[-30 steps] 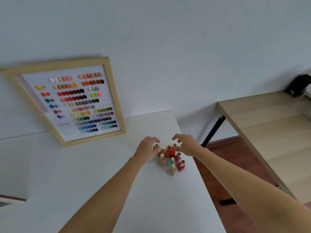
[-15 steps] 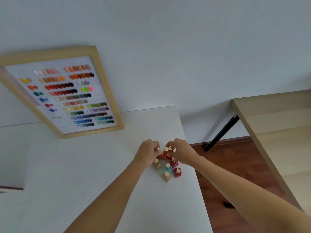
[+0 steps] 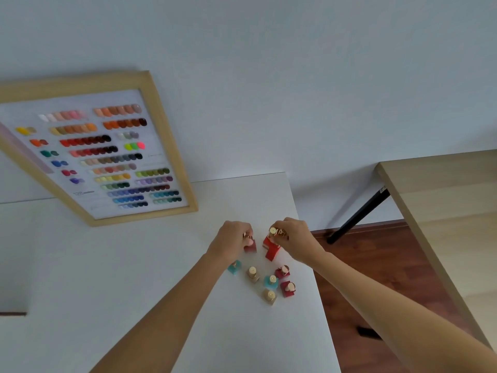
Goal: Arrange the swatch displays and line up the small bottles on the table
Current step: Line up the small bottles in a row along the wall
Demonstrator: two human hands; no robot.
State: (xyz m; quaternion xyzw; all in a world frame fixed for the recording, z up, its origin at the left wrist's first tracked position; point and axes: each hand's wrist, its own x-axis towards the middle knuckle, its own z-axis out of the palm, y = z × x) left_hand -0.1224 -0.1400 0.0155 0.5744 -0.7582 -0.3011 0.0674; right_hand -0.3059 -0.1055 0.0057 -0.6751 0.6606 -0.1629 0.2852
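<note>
A cluster of small gold-capped bottles stands near the right edge of the white table [image 3: 134,265]. My left hand [image 3: 232,239] pinches the cap of a dark red bottle [image 3: 250,246]. My right hand [image 3: 294,239] grips the caps of two red-orange bottles [image 3: 271,250], which tilt slightly. Closer to me stand a teal bottle [image 3: 234,267], a tan bottle [image 3: 252,274], another teal bottle [image 3: 271,281], two dark red bottles [image 3: 287,288] and a beige bottle [image 3: 269,296]. A wood-framed swatch display [image 3: 102,154] leans against the wall at the table's back left.
The white table's right edge [image 3: 314,278] runs close beside the bottles, with brown wood floor [image 3: 376,265] below. A light wooden table [image 3: 443,211] with a black leg [image 3: 360,216] stands to the right. The white wall rises behind everything.
Both hands closed over the far bottles of the cluster and took hold of their caps. The red-orange bottles now tilt in my right hand. The camera view shifted slightly left.
</note>
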